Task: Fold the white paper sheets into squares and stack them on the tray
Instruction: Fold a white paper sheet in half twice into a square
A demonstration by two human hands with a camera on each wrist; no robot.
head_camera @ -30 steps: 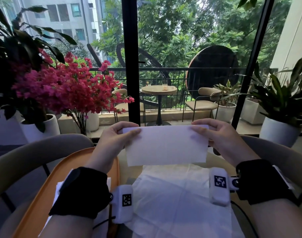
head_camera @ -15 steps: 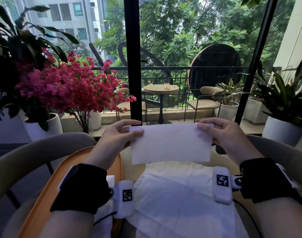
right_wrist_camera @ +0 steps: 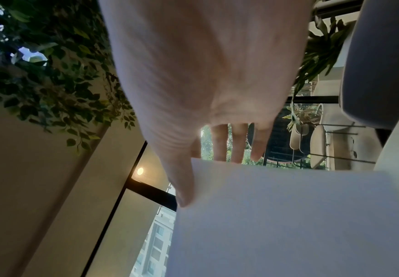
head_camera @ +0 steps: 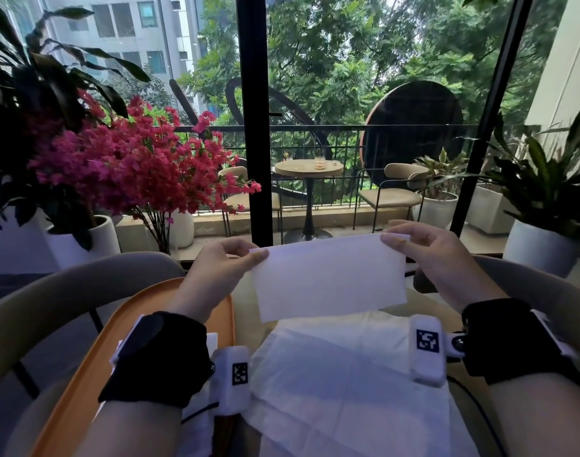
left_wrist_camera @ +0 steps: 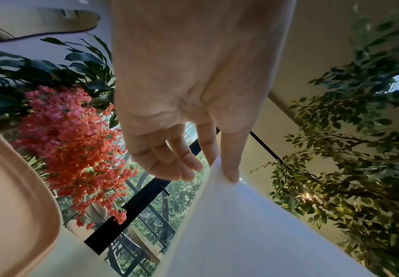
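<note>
A folded white paper sheet [head_camera: 328, 277] hangs in the air above the table, long side across. My left hand [head_camera: 249, 253] pinches its upper left corner between thumb and forefinger, and my right hand [head_camera: 397, 240] pinches its upper right corner. The left wrist view shows the left hand [left_wrist_camera: 224, 168] nipping the paper's [left_wrist_camera: 253, 234] edge; the right wrist view shows the right hand [right_wrist_camera: 191, 176] on the paper [right_wrist_camera: 288, 215]. Below lies a stack of unfolded white sheets [head_camera: 348, 384]. An orange tray [head_camera: 84, 374] sits at the left, with white folded paper [head_camera: 212, 341] on it, mostly hidden by my left wrist.
Grey chair backs [head_camera: 67, 291] curve round the far side of the small table. Potted plants with pink flowers [head_camera: 133, 166] stand at the left and a green plant in a white pot [head_camera: 542, 249] at the right. A glass wall with a black frame [head_camera: 254, 127] is ahead.
Both hands have carried the folded sheet slightly to the right and away from me; its right end is now a little higher. The grips on both corners are unchanged.
</note>
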